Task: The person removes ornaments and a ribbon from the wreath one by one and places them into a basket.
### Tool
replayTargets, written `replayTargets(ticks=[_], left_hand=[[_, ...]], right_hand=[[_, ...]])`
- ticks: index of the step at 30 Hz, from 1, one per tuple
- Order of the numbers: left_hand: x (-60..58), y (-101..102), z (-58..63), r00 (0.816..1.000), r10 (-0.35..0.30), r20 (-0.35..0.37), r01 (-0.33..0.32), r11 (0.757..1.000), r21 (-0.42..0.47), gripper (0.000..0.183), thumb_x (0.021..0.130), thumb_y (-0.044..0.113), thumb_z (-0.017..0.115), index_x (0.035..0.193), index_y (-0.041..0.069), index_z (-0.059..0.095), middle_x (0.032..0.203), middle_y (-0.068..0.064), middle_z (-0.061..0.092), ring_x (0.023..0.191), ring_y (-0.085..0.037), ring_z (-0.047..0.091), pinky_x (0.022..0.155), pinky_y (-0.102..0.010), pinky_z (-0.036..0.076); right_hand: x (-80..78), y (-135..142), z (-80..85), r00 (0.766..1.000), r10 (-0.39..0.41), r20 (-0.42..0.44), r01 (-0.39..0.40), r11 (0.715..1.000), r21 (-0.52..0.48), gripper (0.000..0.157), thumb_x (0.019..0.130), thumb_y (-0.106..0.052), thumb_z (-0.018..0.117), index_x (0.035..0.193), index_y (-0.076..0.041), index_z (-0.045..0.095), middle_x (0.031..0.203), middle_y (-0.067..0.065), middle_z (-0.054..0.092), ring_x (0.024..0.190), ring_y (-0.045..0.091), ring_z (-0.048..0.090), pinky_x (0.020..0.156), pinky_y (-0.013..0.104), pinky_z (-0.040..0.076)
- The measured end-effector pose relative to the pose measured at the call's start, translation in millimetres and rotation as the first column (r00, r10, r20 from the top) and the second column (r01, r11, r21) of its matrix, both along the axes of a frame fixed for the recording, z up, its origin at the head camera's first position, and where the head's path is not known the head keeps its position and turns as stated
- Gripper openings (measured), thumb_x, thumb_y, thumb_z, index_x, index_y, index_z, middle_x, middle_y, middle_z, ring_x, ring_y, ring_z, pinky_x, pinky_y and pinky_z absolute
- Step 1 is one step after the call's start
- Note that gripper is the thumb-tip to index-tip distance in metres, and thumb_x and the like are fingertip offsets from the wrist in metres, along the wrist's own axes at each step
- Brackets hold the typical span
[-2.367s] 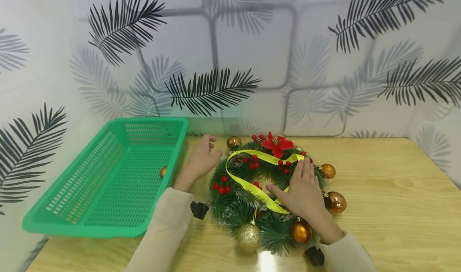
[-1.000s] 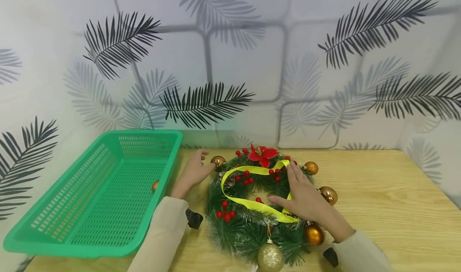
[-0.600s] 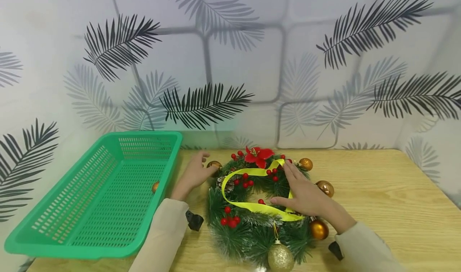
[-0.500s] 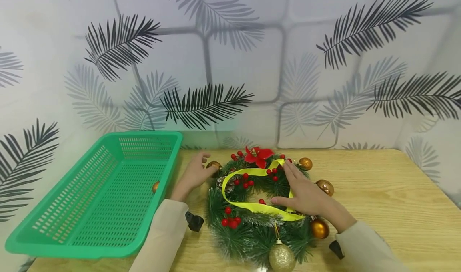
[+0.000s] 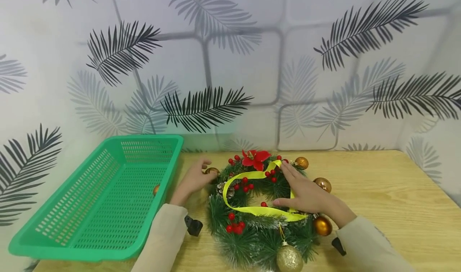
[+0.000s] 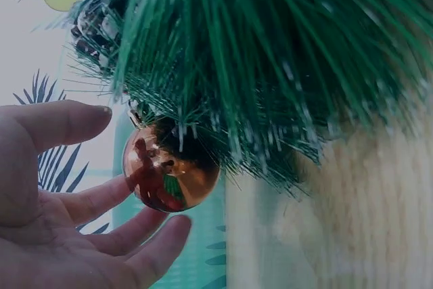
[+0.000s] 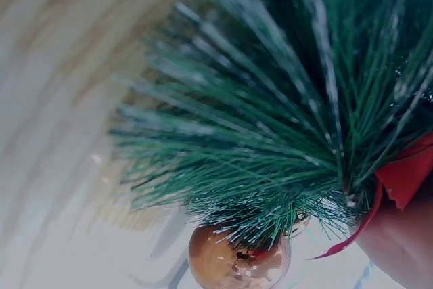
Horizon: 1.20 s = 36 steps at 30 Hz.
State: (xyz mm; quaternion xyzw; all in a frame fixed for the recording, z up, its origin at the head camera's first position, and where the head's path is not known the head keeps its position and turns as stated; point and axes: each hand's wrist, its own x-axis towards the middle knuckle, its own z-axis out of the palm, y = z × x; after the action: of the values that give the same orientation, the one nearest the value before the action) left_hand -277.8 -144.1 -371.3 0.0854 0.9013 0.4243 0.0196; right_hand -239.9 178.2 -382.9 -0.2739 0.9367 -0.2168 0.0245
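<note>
A green Christmas wreath (image 5: 223,214) lies on the table, trimmed with a red poinsettia (image 5: 255,158), red berries, pine cones and baubles. Across it loops a yellow ribbon (image 5: 252,211). My left hand (image 5: 194,179) is at the wreath's left edge, fingers loosely bent around a shiny copper bauble (image 6: 172,170); in the left wrist view the fingertips are right at the bauble while the thumb stands apart. My right hand (image 5: 306,192) rests flat on the wreath's right side, fingers straight over the ribbon. A gold glitter bauble (image 5: 289,258) hangs at the near edge.
A green plastic basket (image 5: 111,204) stands left of the wreath, with an orange bauble (image 5: 156,190) inside by its right wall. Wooden table surface (image 5: 389,200) extends to the right. Behind is a leaf-patterned backdrop (image 5: 248,83).
The wreath has turned counterclockwise: its poinsettia has shifted left and the glitter bauble right. The copper bauble has come to my left hand's fingers. My hands have hardly moved; the head view has tilted up.
</note>
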Motion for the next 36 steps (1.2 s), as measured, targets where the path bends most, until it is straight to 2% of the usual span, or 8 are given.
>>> replayTargets(ticks=[11,20,24,28,33,36], left_hand=[[0.8,-1,-17.9,1.0,0.013,0.015,-0.014,0.998,0.064,0.041,0.09,0.009,0.06,0.125,-0.009,0.049,0.117,-0.03,0.058,0.106,-0.039,0.057,0.086,-0.046,0.05],[0.3,1,-12.9,0.998,0.067,0.021,-0.069,0.995,0.078,0.041,0.084,0.01,0.062,0.12,-0.007,0.051,0.111,-0.027,0.058,0.098,-0.035,0.058,0.08,-0.042,0.051],[-0.4,1,-12.2,0.996,0.093,0.019,-0.094,0.992,0.08,0.043,0.08,0.01,0.063,0.118,-0.006,0.052,0.108,-0.025,0.058,0.092,-0.031,0.058,0.076,-0.038,0.05],[2.1,1,-7.8,0.995,0.099,0.027,-0.101,0.991,0.093,0.045,0.081,0.01,0.063,0.122,-0.006,0.052,0.109,-0.025,0.057,0.091,-0.031,0.058,0.073,-0.036,0.05],[4.4,-1,-4.2,0.994,0.107,0.03,-0.109,0.988,0.108,0.044,0.082,0.01,0.062,0.123,-0.004,0.053,0.111,-0.026,0.057,0.092,-0.031,0.058,0.072,-0.035,0.05],[4.2,0,-4.3,0.994,0.106,0.014,-0.107,0.988,0.108,0.045,0.081,0.01,0.062,0.122,-0.004,0.054,0.11,-0.026,0.058,0.09,-0.031,0.059,0.071,-0.034,0.05]], right_hand=[[4.7,-1,-0.1,1.0,-0.013,-0.017,0.014,0.999,0.038,0.095,0.09,-0.052,0.057,0.152,0.001,0.01,0.159,0.022,0.004,0.142,0.044,0.02,0.104,0.058,0.035],[4.4,-1,-1.4,0.999,-0.019,-0.051,0.022,0.999,0.049,0.096,0.09,-0.059,0.051,0.151,0.003,0.01,0.159,0.021,0.003,0.145,0.041,0.012,0.112,0.058,0.023],[7.3,1,3.1,0.998,-0.026,-0.058,0.029,0.999,0.046,0.097,0.09,-0.06,0.051,0.15,0.005,0.012,0.159,0.022,0.005,0.145,0.041,0.011,0.114,0.058,0.017],[11.5,4,9.6,0.997,-0.04,-0.073,0.042,0.999,0.034,0.095,0.091,-0.057,0.052,0.15,0.006,0.012,0.158,0.024,0.007,0.145,0.042,0.012,0.114,0.058,0.016],[20.1,2,17.2,0.988,-0.122,-0.095,0.123,0.992,0.005,0.092,0.094,-0.055,0.048,0.149,0.008,0.01,0.156,0.027,0.007,0.143,0.045,0.011,0.113,0.06,0.016],[28.4,-4,22.8,0.969,-0.213,-0.123,0.211,0.977,-0.025,0.09,0.095,-0.053,0.047,0.148,0.011,0.011,0.155,0.031,0.009,0.142,0.047,0.011,0.112,0.063,0.015]])
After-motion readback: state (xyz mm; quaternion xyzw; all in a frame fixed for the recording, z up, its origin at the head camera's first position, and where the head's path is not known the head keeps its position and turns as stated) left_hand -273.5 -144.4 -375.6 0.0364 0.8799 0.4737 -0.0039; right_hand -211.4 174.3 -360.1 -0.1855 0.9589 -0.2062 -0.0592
